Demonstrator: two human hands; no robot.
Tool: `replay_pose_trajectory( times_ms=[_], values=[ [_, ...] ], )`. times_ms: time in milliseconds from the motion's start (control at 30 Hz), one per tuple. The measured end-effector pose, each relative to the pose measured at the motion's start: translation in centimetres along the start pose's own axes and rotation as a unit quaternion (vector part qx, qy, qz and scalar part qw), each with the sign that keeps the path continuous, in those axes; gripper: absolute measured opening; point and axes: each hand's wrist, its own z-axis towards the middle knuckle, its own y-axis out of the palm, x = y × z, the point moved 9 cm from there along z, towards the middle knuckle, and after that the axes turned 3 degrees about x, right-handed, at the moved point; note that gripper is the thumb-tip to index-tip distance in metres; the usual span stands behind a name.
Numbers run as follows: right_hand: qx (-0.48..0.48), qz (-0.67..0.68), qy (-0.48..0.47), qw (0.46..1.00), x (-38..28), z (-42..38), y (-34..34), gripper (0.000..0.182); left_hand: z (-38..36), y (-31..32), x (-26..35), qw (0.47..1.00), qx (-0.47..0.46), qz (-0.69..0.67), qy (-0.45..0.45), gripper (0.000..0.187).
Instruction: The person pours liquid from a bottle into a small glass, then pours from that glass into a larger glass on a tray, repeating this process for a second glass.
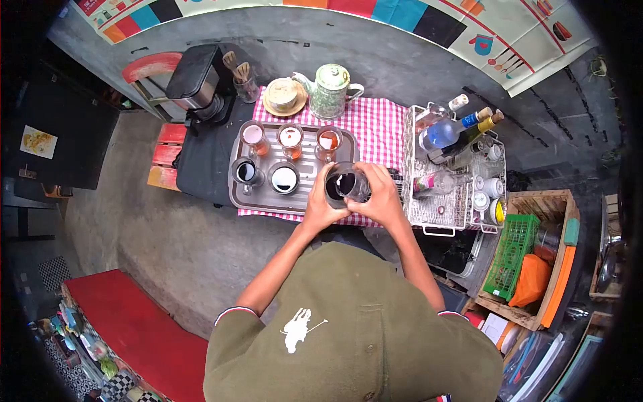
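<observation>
Between both palms, a glass (339,185) of dark liquid is held over the right end of the grey tray. My left hand (321,201) wraps its left side and my right hand (379,194) its right side, with the thumbs close together at the near side. On the tray (264,201) stand several other glasses: three with reddish drink at the back, including one glass (328,143) just behind my hands, and two with dark liquid in front, a mug (247,172) and a round glass (284,179).
A green patterned teapot (329,97) and a cup on a saucer (282,96) stand behind the tray. On the left is a coffee maker (197,87). A white wire rack (439,218) with bottles and jars stands right, beside a wooden crate (536,201).
</observation>
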Motion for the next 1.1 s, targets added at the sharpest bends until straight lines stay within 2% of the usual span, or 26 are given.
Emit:
replay_pose_trajectory(
  times_ms=[1100],
  values=[
    [-0.022,-0.019,0.02,0.999,0.12,0.47,0.12,0.068,0.43,0.22,0.01,1.0,0.019,0.012,0.017,0.102]
  ],
)
